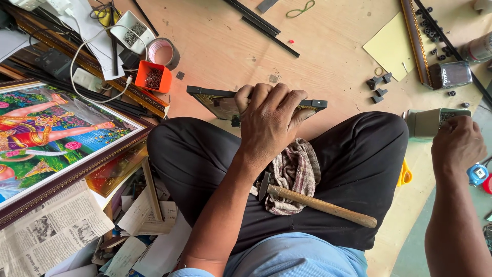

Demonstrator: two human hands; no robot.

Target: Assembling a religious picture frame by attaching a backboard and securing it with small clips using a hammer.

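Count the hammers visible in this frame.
1: a wooden-handled hammer lying across the person's lap on a checked cloth. Others could be hidden in the clutter at left.

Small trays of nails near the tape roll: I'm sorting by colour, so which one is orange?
The orange tray sits nearer the person's knee, full of dark nails; the white tray lies beyond it, past the tape roll.

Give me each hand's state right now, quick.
Left hand: closed, gripping the small picture frame against the knee.
Right hand: curled at the small grey-green box; whether it grips cannot be told.
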